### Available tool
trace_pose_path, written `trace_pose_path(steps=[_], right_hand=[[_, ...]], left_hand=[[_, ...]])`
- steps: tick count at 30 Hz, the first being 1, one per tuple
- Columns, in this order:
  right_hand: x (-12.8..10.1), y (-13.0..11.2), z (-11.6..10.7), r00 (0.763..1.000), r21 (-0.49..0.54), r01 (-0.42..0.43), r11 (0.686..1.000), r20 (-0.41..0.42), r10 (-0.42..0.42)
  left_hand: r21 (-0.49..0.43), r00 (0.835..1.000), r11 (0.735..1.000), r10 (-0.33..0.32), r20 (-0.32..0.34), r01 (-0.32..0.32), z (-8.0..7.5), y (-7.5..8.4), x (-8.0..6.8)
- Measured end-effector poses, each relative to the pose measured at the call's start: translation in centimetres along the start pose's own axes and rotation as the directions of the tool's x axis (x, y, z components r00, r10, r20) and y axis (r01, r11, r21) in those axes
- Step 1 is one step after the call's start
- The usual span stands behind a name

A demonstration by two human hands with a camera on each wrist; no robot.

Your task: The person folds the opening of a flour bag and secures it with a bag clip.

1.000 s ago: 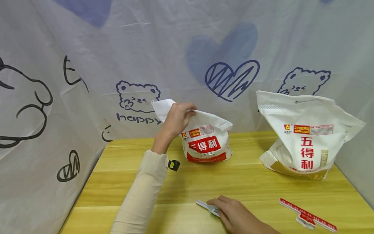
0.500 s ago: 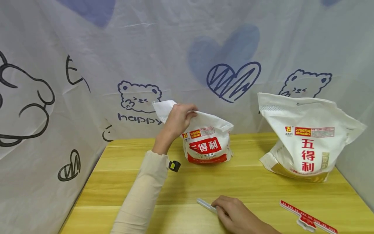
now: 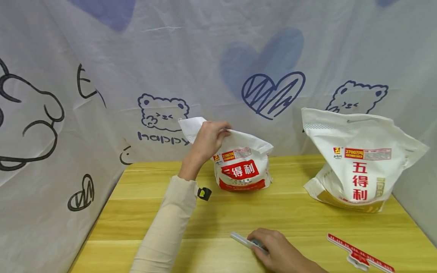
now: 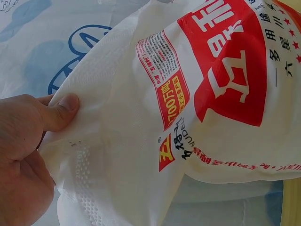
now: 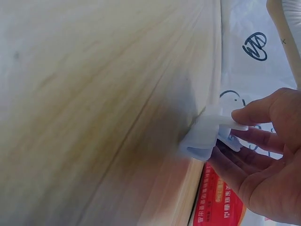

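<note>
My left hand (image 3: 209, 139) pinches the top edge of a white flour bag (image 3: 243, 142) with a red label, which stands at the back middle of the table. In the left wrist view, the thumb lies flat on the front of the bag's top (image 4: 113, 117) and the fingers go behind it. Low over the table front, my right hand (image 3: 278, 248) grips a pale, translucent bag clip (image 3: 240, 238), whose long bar points left. The right wrist view has thumb and fingers on either side of the handles of the clip (image 5: 202, 136).
A larger white flour bag (image 3: 362, 159) with red lettering stands at the right of the wooden table (image 3: 164, 220). A red and white bag clip (image 3: 358, 254) lies at the front right. Behind hangs a printed white curtain (image 3: 205, 57).
The right hand's fingers have shifted on the pale clip, and the clip has turned slightly in the grip. The left hand keeps its pinch on the flour bag.
</note>
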State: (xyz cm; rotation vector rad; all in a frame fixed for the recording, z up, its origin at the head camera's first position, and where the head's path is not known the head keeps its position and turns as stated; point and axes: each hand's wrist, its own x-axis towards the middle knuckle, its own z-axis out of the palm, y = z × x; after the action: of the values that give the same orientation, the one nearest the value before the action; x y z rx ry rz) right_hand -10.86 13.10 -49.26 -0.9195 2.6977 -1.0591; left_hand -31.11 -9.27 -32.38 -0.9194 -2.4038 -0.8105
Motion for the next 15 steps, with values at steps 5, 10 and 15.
trace_pose_path(steps=[5, 10, 15], right_hand=[[-0.2, -0.1, -0.4, 0.999, -0.032, 0.002, 0.999, -0.038, -0.004], [-0.4, -0.1, -0.8, 0.999, -0.053, -0.013, 0.998, -0.043, 0.011], [-0.5, -0.1, -1.2, 0.997, -0.081, -0.035, 0.996, -0.07, 0.029]], left_hand=[[0.011, 1.0, 1.0, 0.002, -0.001, -0.002, 0.0, 0.1, 0.1], [0.017, 1.0, 1.0, 0.005, -0.004, -0.005, 0.1, 0.2, 0.1], [0.035, 1.0, 0.999, 0.022, -0.017, -0.021, 0.1, 0.1, 0.2]])
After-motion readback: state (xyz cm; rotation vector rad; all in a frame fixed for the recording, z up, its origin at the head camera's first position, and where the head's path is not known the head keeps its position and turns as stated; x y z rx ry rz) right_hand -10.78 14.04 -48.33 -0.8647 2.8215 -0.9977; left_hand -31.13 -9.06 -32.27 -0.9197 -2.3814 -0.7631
